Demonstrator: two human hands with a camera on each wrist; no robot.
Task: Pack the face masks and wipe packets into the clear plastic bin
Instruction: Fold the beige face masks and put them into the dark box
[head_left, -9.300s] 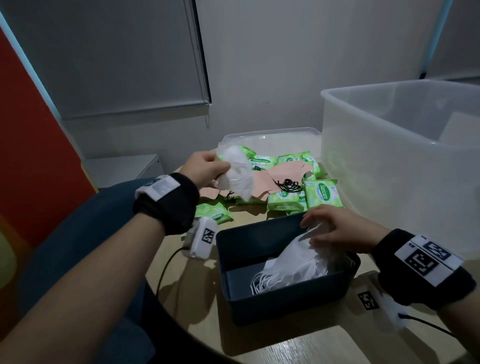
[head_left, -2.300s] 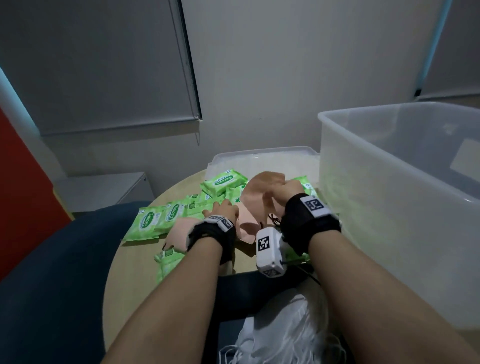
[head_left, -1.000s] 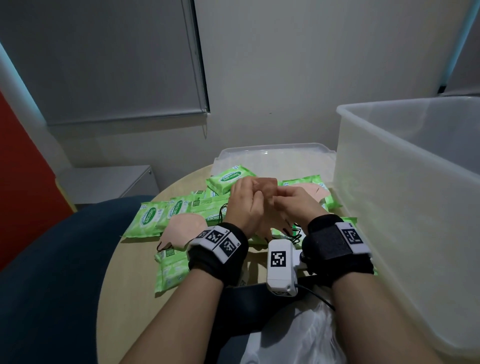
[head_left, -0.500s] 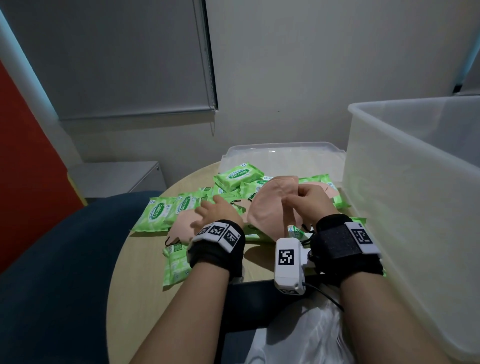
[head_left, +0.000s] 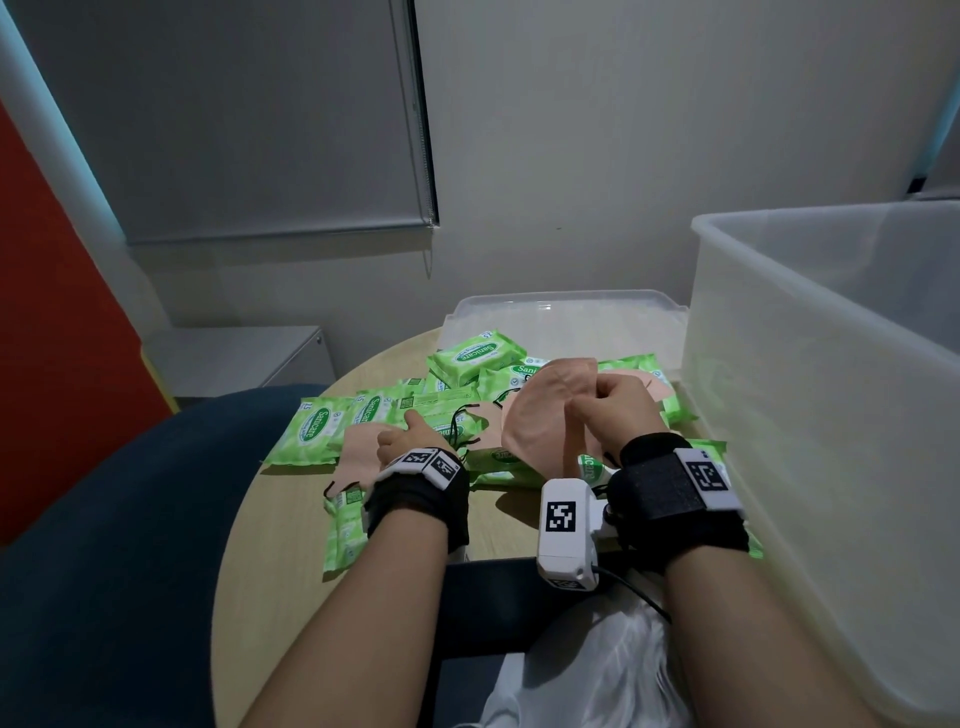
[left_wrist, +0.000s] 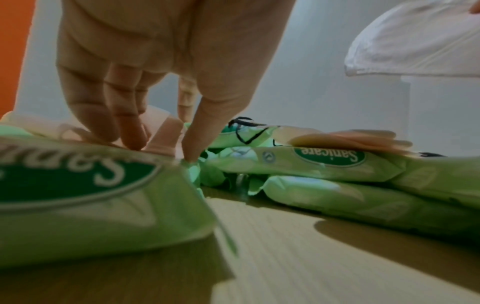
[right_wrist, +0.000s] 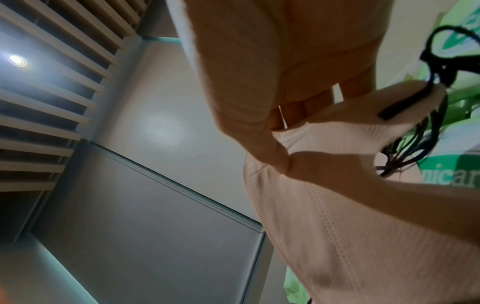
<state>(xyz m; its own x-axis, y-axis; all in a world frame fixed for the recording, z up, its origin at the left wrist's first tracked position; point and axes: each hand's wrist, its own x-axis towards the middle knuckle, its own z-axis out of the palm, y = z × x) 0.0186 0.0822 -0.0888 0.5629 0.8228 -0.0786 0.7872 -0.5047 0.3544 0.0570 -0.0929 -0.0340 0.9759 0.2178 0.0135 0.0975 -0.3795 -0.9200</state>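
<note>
My right hand (head_left: 597, 402) pinches a peach face mask (head_left: 540, 421) and holds it upright above the pile; in the right wrist view the thumb and fingers (right_wrist: 280, 144) clamp the mask (right_wrist: 337, 236), its black ear loops (right_wrist: 441, 67) dangling. My left hand (head_left: 402, 441) reaches down, its straight fingertips (left_wrist: 132, 142) touching a second peach mask (head_left: 356, 452) that lies on green wipe packets (head_left: 475, 353). Several more packets (left_wrist: 330, 158) lie scattered around. The clear plastic bin (head_left: 810, 415) stands at the right, close to my right wrist.
The bin's clear lid (head_left: 566, 317) lies behind the pile. A dark grey small bin (head_left: 498, 597) with white masks (head_left: 587, 675) sits at the near table edge. A blue chair (head_left: 104, 571) is at the left, beside the round wooden table (head_left: 275, 545).
One second ago both hands held the raised peach mask. The left hand has let go and dropped left onto the mask on the packets; the right keeps its mask up.
</note>
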